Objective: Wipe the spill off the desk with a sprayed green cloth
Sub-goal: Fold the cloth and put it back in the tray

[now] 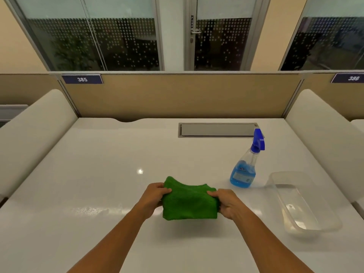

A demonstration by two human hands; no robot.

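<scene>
We see both hands holding a folded green cloth (189, 201) just above the white desk (98, 164), near its front edge and roughly at its middle; the left hand (155, 198) pinches the cloth's left edge, its grip clamped on the fabric with the thumb on top; the right hand (226, 203) pinches the right edge in the same way, its grip also closed on the cloth. The cloth's far edge stands up in a small hump on the left side; whether its underside touches the desk we cannot tell. To the left of the hands, a faint wet smear (92, 210) glistens on the desk surface. To the right and a little farther back, a clear spray bottle (245, 170) with blue liquid and a blue trigger head stands upright; beside it, nearer the right edge, lies a clear plastic container (327, 229), open at the top. Behind the bottle, a grey cable flap (216, 130) is set flush into the desk; a tan partition (177, 95) closes off the back, carrying a blue label reading 385 (82, 79).
</scene>
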